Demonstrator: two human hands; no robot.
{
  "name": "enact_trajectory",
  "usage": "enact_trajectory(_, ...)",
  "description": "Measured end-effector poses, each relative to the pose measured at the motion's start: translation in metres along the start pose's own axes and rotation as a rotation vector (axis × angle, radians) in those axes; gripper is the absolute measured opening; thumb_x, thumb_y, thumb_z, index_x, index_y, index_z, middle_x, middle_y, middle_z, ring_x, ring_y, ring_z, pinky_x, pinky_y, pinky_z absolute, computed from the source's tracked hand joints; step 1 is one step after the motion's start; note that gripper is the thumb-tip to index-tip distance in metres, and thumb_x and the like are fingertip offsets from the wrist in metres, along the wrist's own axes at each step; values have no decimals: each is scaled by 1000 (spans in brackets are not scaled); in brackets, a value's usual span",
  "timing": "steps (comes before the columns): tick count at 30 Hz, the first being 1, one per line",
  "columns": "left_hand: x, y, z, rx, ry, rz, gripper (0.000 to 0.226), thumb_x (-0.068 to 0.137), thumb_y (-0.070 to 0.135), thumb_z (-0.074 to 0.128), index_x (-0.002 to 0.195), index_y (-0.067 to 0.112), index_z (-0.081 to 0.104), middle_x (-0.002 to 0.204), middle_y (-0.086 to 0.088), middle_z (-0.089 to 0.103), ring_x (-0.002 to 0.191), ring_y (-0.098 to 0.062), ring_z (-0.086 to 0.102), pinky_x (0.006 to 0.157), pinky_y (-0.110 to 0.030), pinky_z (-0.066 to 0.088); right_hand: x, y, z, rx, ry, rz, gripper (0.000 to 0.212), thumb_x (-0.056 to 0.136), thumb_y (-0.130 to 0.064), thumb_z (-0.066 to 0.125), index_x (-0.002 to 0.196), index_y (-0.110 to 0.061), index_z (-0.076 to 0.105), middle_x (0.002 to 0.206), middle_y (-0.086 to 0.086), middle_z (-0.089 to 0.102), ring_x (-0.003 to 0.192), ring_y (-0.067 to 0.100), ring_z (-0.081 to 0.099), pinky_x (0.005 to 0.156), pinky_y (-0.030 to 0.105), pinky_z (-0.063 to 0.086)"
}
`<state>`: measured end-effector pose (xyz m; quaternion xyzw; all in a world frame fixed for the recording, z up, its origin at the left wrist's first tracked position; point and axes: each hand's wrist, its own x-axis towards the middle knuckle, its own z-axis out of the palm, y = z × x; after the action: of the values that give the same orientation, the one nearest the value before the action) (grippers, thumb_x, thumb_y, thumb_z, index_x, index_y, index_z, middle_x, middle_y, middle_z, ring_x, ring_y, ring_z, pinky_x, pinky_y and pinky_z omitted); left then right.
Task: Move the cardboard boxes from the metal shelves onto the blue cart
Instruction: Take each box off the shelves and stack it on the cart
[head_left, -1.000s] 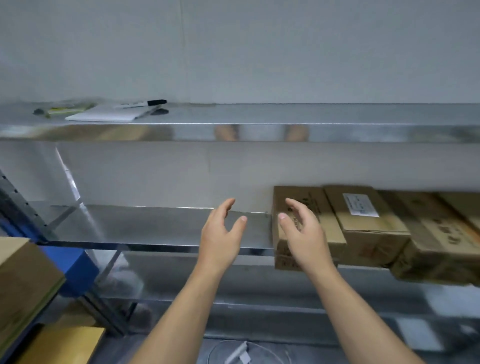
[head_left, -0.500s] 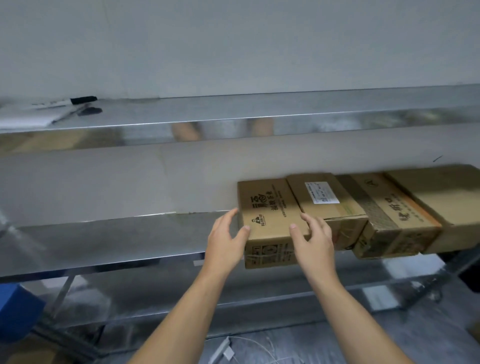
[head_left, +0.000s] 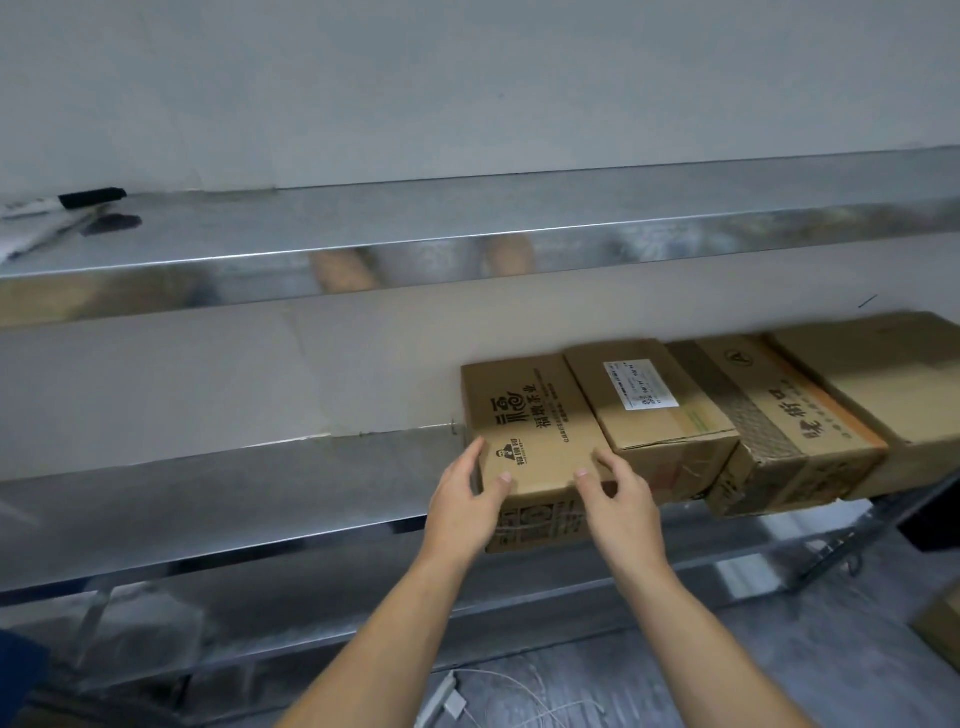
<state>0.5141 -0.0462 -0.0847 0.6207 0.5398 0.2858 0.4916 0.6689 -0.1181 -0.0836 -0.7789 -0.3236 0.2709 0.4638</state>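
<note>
Several brown cardboard boxes stand in a row on the right part of the middle metal shelf (head_left: 208, 499). The leftmost box (head_left: 530, 415) carries black printed characters. My left hand (head_left: 467, 501) lies against its left front corner, fingers along the side and thumb on top. At the box's right front edge my right hand (head_left: 618, 499) rests with its thumb on top and fingers reaching toward the gap beside the labelled box (head_left: 649, 410). Both hands' fingers look fairly straight. A dark blue corner (head_left: 15, 670), probably the cart, shows at the bottom left.
On the upper shelf (head_left: 415, 223), a black marker (head_left: 91, 198) and papers (head_left: 31, 228) lie at the far left. Two more boxes (head_left: 779, 431) (head_left: 883, 374) follow to the right. A white cable and adapter (head_left: 447, 701) lie on the floor.
The view swung right and closer to the shelf. Both hands reached forward from mid-air and came to rest on the two front corners of the leftmost box.
</note>
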Motion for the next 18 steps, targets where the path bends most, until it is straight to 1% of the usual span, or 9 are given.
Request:
enact_trajectory(4, -3, 0, 2, -56, -23, -33, 62, 94, 37, 62, 149, 43, 34, 152, 11, 42, 136, -13, 42, 113, -42, 38, -1, 1, 1, 18, -35, 3, 45, 97, -39, 57, 141, -36, 50, 144, 4, 41, 127, 21, 46, 98, 33, 38)
enact_trajectory(7, -8, -1, 0, -83, -11, -44, 62, 96, 33, 61, 150, 40, 32, 151, 11, 43, 138, -13, 40, 114, -38, 36, 0, 3, 1, 11, -76, 7, 52, 95, -43, 59, 145, -42, 45, 146, 2, 42, 132, 22, 44, 105, 39, 38)
enact_trajectory(10, -15, -2, -5, -91, 4, -39, 61, 95, 33, 63, 149, 42, 35, 149, 12, 46, 135, -10, 43, 113, -36, 37, -2, 6, 3, 47, -116, 12, 57, 91, -45, 63, 145, -45, 44, 150, -5, 45, 139, 20, 39, 113, 42, 35)
enact_trajectory(13, -26, -2, -13, -58, 3, -38, 61, 94, 34, 64, 148, 44, 36, 144, 14, 48, 132, -8, 45, 110, -31, 37, -7, 8, 8, 44, -149, 0, 58, 88, -52, 63, 143, -52, 41, 147, -14, 48, 141, 22, 35, 114, 50, 35)
enact_trajectory(16, -37, -6, -24, -12, 29, -30, 62, 92, 38, 65, 147, 46, 36, 145, 14, 49, 132, -10, 46, 112, -37, 39, -15, 6, 11, 60, -188, -30, 56, 89, -52, 62, 140, -56, 41, 142, -16, 52, 138, 19, 37, 112, 49, 38)
enact_trajectory(18, -46, -8, -33, -1, 80, -33, 62, 91, 41, 66, 145, 50, 37, 144, 16, 50, 130, -10, 48, 111, -40, 40, -23, 1, 16, 74, -220, -69, 55, 90, -48, 63, 141, -54, 42, 143, -14, 52, 137, 16, 41, 112, 47, 38)
